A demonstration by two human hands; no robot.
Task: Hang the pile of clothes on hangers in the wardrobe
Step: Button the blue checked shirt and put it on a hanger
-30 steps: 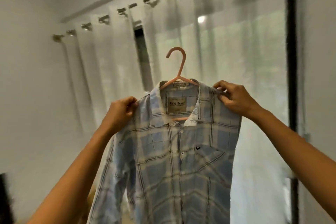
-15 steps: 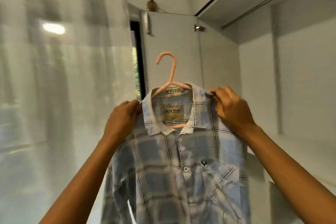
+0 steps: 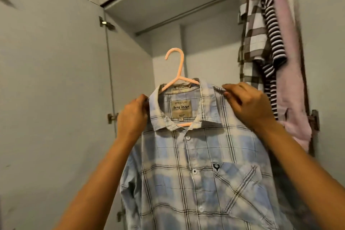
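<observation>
The blue plaid shirt (image 3: pixel 196 173) sits on a pink plastic hanger (image 3: pixel 180 67), buttoned, label facing you, held up in front of the open wardrobe (image 3: pixel 205 52) with the hook free, below the rail (image 3: pixel 186 14). Your left hand (image 3: pixel 131 117) grips one shoulder, fingers curled into the cloth; your right hand (image 3: pixel 248 106) pinches the other shoulder beside the collar. At the far right hang a brown checked shirt (image 3: pixel 252 30), a striped top (image 3: pixel 272 30) and a pink garment (image 3: pixel 287 61). The wardrobe door (image 3: pixel 56 80) stands open on your left.
</observation>
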